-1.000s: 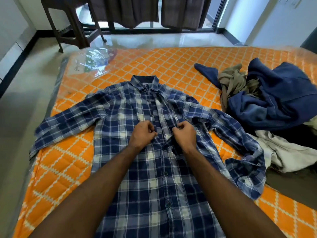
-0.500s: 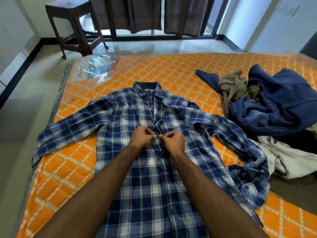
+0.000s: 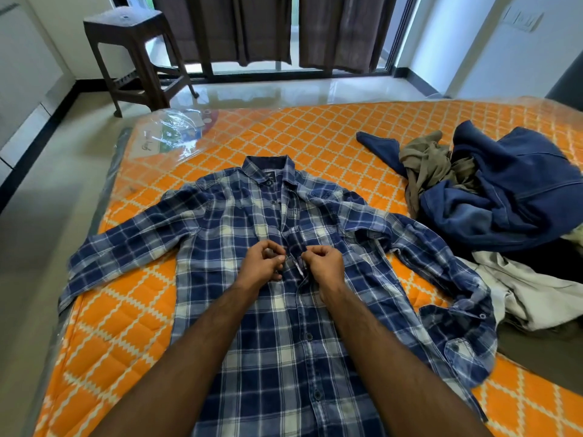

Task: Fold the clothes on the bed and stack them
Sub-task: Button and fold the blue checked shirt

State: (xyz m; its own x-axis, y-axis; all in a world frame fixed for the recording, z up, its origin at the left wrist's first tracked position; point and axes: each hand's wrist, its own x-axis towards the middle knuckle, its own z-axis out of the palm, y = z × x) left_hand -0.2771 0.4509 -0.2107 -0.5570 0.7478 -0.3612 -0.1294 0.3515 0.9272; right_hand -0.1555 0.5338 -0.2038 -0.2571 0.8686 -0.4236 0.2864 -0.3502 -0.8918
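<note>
The plaid shirt (image 3: 284, 310) lies flat at centre frame on the bed (image 3: 315, 137), soft, light and limp, best taken by placket or shoulders. The left hand (image 3: 262, 263) and right hand (image 3: 325, 266) each pinch the placket at a button. Left of the shirt the bed's edge runs close; a clothes pile (image 3: 504, 200) crowds the right

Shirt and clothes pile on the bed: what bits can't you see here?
Head view only:
- Shirt hem: cut off by the bottom edge and covered by the forearms.
- Button between left hand and right hand: too small to tell if it is fastened.
- Pile: the blue garment covers what lies under it, and the right edge cuts it off.
- Bed: near end out of frame.
</note>
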